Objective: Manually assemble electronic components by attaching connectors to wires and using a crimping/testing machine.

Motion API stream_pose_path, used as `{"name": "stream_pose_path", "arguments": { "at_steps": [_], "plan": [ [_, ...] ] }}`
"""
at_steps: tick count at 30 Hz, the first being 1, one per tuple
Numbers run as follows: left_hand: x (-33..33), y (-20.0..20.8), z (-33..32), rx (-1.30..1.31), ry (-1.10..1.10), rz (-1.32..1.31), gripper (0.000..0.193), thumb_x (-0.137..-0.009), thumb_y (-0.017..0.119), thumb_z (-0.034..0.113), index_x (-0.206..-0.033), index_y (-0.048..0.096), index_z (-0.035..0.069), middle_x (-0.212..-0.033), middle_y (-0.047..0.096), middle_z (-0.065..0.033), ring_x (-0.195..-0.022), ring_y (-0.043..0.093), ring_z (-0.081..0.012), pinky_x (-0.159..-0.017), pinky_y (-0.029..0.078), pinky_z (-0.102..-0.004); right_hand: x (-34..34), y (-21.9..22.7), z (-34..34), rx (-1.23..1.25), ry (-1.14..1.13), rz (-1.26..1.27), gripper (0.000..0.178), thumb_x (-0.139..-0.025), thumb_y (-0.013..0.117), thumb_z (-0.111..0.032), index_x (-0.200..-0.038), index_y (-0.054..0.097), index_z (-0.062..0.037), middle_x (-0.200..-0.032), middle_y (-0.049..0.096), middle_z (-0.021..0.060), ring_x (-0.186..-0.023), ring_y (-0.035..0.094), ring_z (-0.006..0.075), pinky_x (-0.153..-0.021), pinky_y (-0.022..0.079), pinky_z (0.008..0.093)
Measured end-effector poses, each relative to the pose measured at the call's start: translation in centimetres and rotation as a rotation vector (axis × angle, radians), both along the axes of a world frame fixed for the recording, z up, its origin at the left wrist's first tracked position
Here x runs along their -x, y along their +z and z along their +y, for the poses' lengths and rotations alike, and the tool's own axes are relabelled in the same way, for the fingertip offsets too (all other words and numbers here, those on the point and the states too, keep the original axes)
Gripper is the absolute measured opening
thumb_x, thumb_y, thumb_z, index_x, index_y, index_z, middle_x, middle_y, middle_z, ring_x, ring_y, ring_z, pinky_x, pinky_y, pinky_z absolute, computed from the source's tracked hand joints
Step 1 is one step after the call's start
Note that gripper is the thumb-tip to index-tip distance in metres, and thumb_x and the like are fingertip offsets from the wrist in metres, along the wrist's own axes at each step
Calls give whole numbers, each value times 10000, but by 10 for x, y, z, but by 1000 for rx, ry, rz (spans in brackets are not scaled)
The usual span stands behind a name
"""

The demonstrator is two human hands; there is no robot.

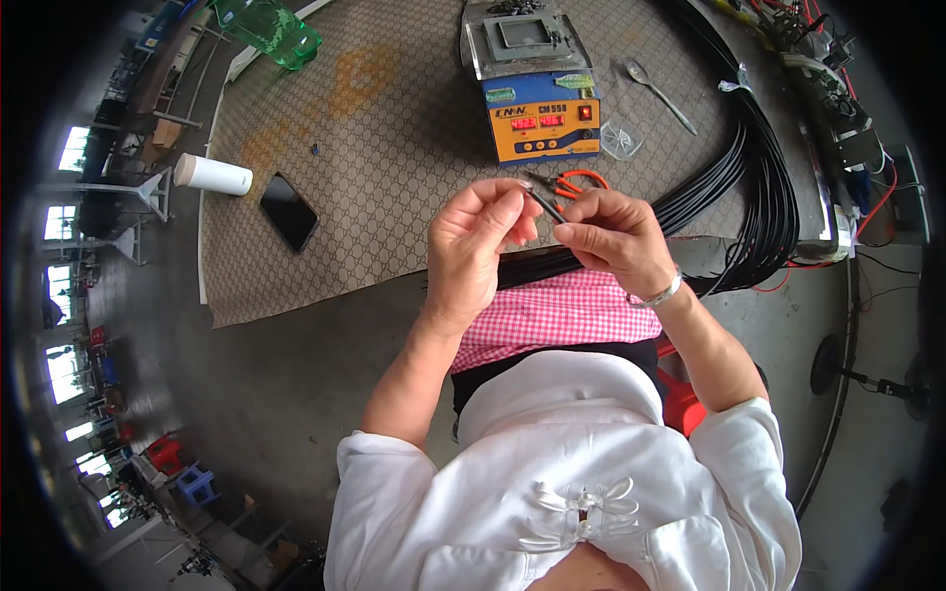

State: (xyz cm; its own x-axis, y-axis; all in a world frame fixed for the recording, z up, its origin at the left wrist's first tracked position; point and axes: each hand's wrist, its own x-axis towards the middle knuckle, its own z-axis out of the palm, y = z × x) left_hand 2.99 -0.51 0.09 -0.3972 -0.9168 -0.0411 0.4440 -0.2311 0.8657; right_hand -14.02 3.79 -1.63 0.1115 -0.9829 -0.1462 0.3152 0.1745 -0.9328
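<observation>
Just over the table's near edge, both hands meet at a short visible length of black cable point(545, 206). My left hand point(473, 241) pinches its tip between thumb and forefinger, the other fingers curled. Behind that tip, my right hand point(623, 239) grips the cable with thumb and fingers; a bracelet circles that wrist. Fine detail at the cable's end is too small to make out. Beyond the fingers lie orange-handled cutters point(585, 181), partly hidden by the right hand. A thick bundle of black cables point(751, 167) runs down the table's right side to my lap.
A blue and orange solder pot point(547, 123) with a lit red display stands ahead. Right of it are a clear dish point(621, 136) and a metal spoon point(662, 97). On the left lie a phone point(289, 213), a white cup point(213, 174) and a green bottle point(268, 32).
</observation>
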Motion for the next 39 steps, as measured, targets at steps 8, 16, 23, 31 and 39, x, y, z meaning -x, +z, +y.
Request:
{"name": "stream_pose_path", "arguments": {
  "at_steps": [8,16,23,31,39],
  "plan": [
    [-8,3,-8,87,-59,-193,100,-835,541,50,-904,581,-12,-738,609,-74,-588,548,-93,-552,453,-194,6,3,1,37,-6,140,105,-749,677,-59,-730,576,-32,-592,507,-37,-475,434,16,-403,330,167],
    [-17,13,-37,-90,-418,-391,113,-761,561,63,-844,576,-11,-699,598,-67,-564,547,-91,-513,447,-191,18,29,-4,438,30,740,104,-638,686,1,-682,595,22,-620,543,43,-543,508,114,-498,410,241],
    [-10,-6,-39,-229,-349,-180,101,-775,560,72,-836,581,-6,-694,597,-67,-553,545,-104,-512,446,-197,20,4,-3,71,-14,355,100,-717,673,-34,-709,579,-2,-571,511,5,-470,450,74,-416,340,211],
    [14,-23,-10,-231,-35,171,117,-824,564,110,-892,583,17,-759,609,-72,-633,555,-123,-603,449,-226,2,-8,1,-172,-123,-149,94,-764,652,-42,-753,562,-18,-598,506,1,-451,430,53,-373,268,176],
    [18,-21,-4,-175,23,100,123,-824,562,102,-899,578,5,-762,609,-69,-634,553,-115,-605,450,-224,-1,-12,4,-195,-155,-230,90,-756,657,-33,-753,567,-22,-605,516,7,-455,442,59,-372,274,173]
  ]
}}
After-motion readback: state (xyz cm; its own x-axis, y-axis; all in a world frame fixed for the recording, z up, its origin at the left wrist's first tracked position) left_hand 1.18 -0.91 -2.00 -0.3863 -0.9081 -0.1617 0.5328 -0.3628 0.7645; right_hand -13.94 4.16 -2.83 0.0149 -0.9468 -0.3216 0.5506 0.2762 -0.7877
